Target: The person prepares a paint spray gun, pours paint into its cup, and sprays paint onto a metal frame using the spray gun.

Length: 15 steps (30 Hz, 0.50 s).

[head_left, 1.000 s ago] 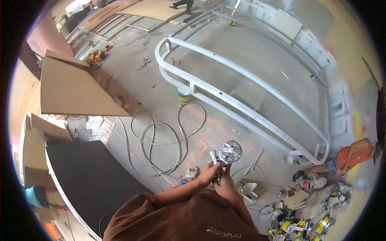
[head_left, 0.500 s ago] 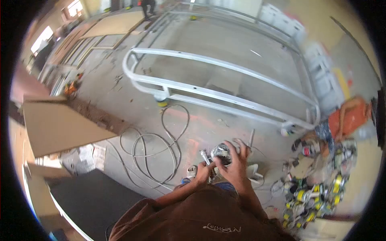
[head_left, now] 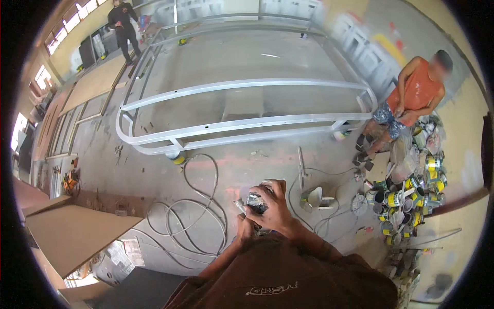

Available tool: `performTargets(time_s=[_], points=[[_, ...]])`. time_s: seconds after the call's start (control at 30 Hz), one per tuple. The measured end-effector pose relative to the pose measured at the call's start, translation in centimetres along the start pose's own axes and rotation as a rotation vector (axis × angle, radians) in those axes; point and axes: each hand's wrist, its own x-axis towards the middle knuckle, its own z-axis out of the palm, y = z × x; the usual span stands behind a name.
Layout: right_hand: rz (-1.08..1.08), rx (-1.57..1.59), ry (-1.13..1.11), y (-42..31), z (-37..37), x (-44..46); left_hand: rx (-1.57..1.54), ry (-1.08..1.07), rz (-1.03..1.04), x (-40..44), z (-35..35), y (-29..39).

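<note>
My left hand (head_left: 245, 226) is closed around the handle of what looks like a paint spray gun (head_left: 240, 205), its metal front end pointing away from me. My right hand (head_left: 277, 210) wraps its fingers over a paint-smeared cup (head_left: 257, 201) at the gun. Both hands are close together in front of my brown shirt (head_left: 267, 268). The right hand covers part of the cup, and most of the gun's handle is hidden.
A long silver-painted metal frame (head_left: 247, 123) rests on cans ahead. A looped hose (head_left: 224, 216) lies on the floor to the left, near brown boards (head_left: 77, 234). At right are a whitish bucket (head_left: 313, 200), piled paint cans (head_left: 393, 199) and a seated person (head_left: 417, 92). Another person (head_left: 123, 28) stands far left.
My view has turned, so the metal frame and hose appear farther left. My right hand's fingers have come down closer around the cup, nearer my left hand. The gun stays in my left hand.
</note>
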Motion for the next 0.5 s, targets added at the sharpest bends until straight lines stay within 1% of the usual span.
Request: performTargets(time_s=[0.03, 0.13, 0.17, 0.2, 0.27, 0.3, 0.37, 0.4, 0.43, 0.47, 0.5], points=[[-0.001, 0.001, 0.008, 0.1, -0.2, -0.1, 0.013, -0.016, -0.004, -0.1, 0.2, 0.2], [0.008, -0.006, 0.028, 0.3, -0.6, -0.6, 0.117, 0.053, 0.045, 1.0, -0.5, -1.3], [0.011, -0.014, 0.036, 0.3, -0.7, -0.6, 0.134, 0.047, 0.067, 0.9, -0.4, -0.9], [0.009, -0.02, 0.044, 0.4, -0.8, -0.5, 0.15, 0.022, 0.031, 1.0, -0.8, -1.2], [-0.02, 0.008, -0.024, 0.9, -1.4, -0.3, 0.184, -0.025, -0.035, 1.4, -0.9, -0.8], [-0.049, 0.027, -0.055, 1.0, -1.9, 0.0, 0.091, 0.035, 0.016, 1.2, -0.1, -1.0], [-0.084, 0.052, -0.107, 1.1, -2.9, 0.2, 0.022, -0.012, -0.009, 0.4, 1.4, 1.0], [-0.076, 0.126, -0.06, 1.0, -3.3, 0.3, -0.011, -0.033, -0.023, 0.3, 1.6, 1.4], [-0.071, 0.201, -0.012, 1.1, -3.6, 0.3, 0.019, -0.066, -0.091, 1.9, -1.0, -1.5], [-0.067, 0.275, 0.034, 1.2, -4.1, 0.2, 0.125, -0.08, -0.022, 3.0, -2.4, -3.3], [-0.009, 0.376, 0.074, 1.3, -4.7, 0.1, 0.229, -0.092, 0.045, 3.7, -3.4, -4.8]])
